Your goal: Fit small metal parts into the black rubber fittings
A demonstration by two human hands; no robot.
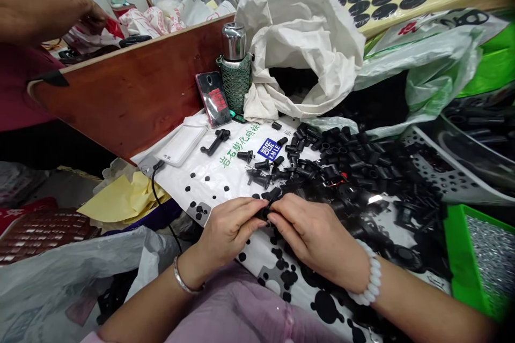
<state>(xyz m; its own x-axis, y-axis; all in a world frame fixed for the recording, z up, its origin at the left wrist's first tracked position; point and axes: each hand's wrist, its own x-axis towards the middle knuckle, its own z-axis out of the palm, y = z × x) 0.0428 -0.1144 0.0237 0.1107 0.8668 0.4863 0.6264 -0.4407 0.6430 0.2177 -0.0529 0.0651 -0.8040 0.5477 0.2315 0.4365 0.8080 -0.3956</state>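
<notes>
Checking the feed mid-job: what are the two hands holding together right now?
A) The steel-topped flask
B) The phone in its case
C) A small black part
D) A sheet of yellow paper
C: the left hand and right hand meet on a small black part, held up between them.

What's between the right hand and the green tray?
A heap of small black plastic parts lies between the right hand and the green tray, as the head view shows.
</notes>
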